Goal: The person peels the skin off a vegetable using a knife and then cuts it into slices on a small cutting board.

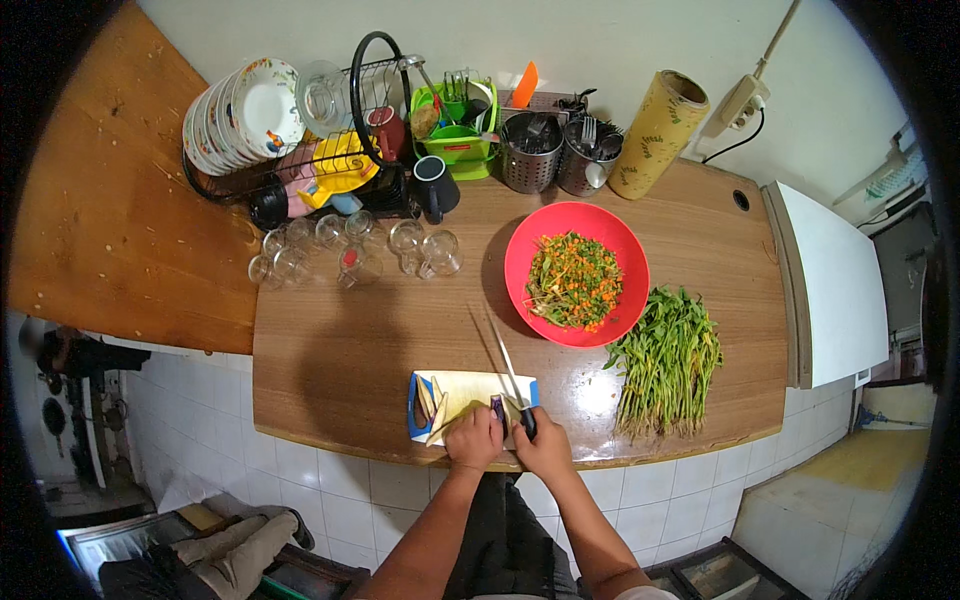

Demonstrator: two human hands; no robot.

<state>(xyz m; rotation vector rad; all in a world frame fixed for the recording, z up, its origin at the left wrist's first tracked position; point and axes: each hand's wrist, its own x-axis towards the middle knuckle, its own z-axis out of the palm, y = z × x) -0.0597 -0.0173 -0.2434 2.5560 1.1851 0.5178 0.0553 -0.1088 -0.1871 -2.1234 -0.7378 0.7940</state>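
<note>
My left hand (475,439) presses on a piece of purple eggplant (499,411) lying on a white cutting board with blue ends (471,382). In my right hand (546,445) is a kitchen knife (507,364), held by its black handle; its blade points away from me, just right of the eggplant piece. Several cut eggplant strips (438,417) lie at the board's left end. Beyond the board stands a red bowl (517,262) of chopped greens and orange bits. To its lower right lies a bunch of leafy greens with roots (667,367).
Glass mugs (360,259) stand at the left, near a black dish rack (367,97) with plates (266,109). Along the wall are a dark mug (435,191), a green basket (457,154), metal cutlery holders (531,161) and a roll of plastic wrap (656,139). The table's front edge (360,451) is close.
</note>
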